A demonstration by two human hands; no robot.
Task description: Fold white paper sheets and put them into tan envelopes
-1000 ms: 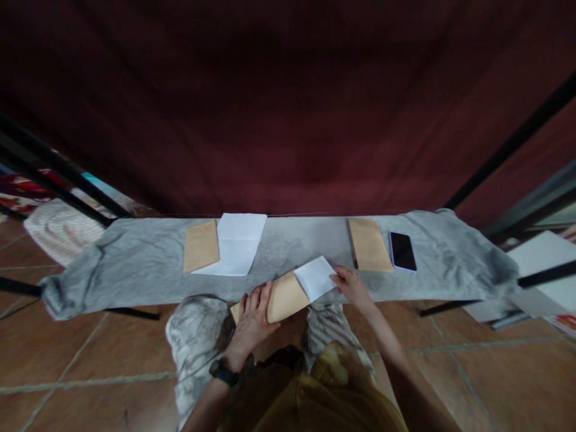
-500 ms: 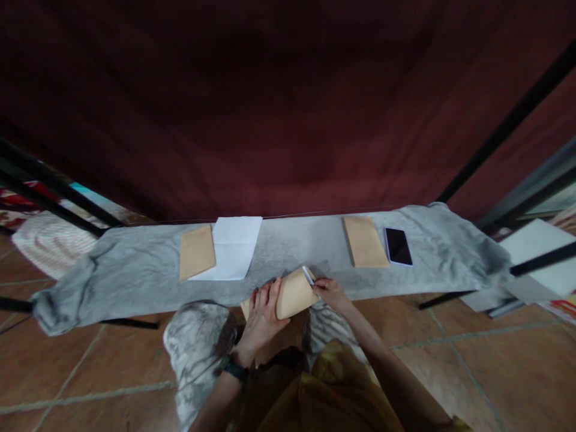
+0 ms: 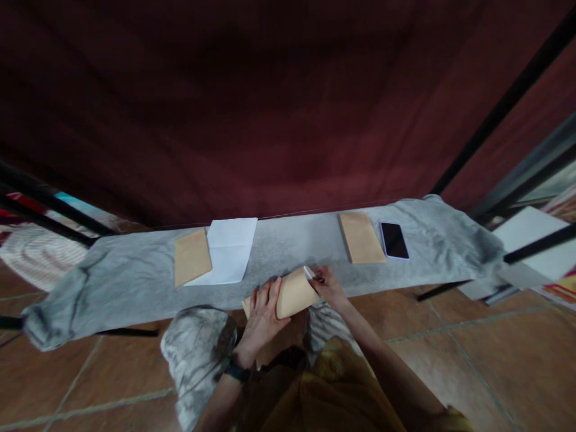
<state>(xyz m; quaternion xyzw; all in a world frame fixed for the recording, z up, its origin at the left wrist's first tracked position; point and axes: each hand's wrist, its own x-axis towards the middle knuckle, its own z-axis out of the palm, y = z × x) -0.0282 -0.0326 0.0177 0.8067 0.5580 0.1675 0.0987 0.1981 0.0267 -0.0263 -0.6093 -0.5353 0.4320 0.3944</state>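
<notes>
Near the front edge of the cloth-covered bench, a brown paper envelope (image 3: pixel 296 293) lies slantwise, its mouth bowed open to the right. My left hand (image 3: pixel 264 315) rests across its left part and holds it, fingers on top. At the mouth is my right hand (image 3: pixel 330 287), its fingers curled and slightly blurred. They pinch at the edge of a white paper (image 3: pixel 308 273) that shows inside; the exact grip is partly hidden. Further left, another brown envelope (image 3: pixel 192 258) overlaps a creased white sheet (image 3: pixel 228 251). To the right lies a third brown envelope (image 3: pixel 361 238).
A phone (image 3: pixel 395 240) lies right of the third envelope on the grey cloth (image 3: pixel 297 240). Dark red fabric (image 3: pixel 288 132) hangs behind the bench. Black metal bars (image 3: pixel 495 120) stand at both sides. White boards or papers (image 3: pixel 533 240) are at the far right, above the tiled floor (image 3: pixel 486 336).
My right hand's fingers have risen and shifted slightly at the envelope's mouth, and less white paper shows there. My left hand stays on the envelope. The view has tilted a little.
</notes>
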